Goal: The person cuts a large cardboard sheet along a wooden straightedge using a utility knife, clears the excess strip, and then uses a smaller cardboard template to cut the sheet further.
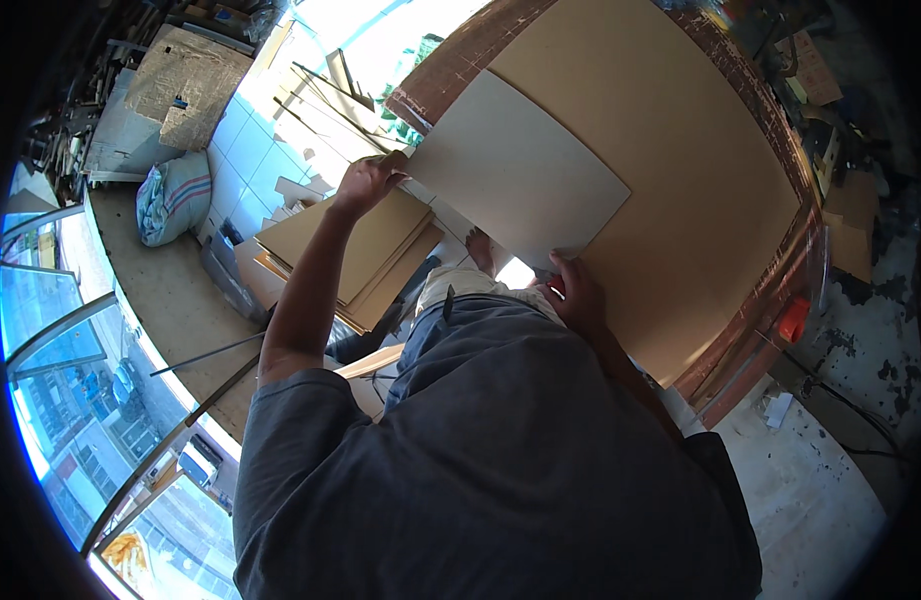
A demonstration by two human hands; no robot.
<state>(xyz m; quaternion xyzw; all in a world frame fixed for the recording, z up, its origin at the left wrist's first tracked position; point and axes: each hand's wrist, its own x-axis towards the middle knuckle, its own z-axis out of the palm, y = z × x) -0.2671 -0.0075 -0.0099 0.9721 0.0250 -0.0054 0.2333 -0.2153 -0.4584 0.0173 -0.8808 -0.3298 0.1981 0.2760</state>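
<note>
A pale grey sheet of cardboard lies partly over a large brown board on the table, its left part jutting past the table edge. My left hand is closed on the sheet's left corner, fingers pinching the edge. At the sheet's near corner, my right hand has its fingers on the edge, with the thumb side partly hidden. Something small and red shows by the right fingers, too little of it visible to name.
A stack of brown boards stands low on my left. The worn reddish-brown table has a red object at its right edge. A striped sack and a wooden panel are farther left; cables run at right.
</note>
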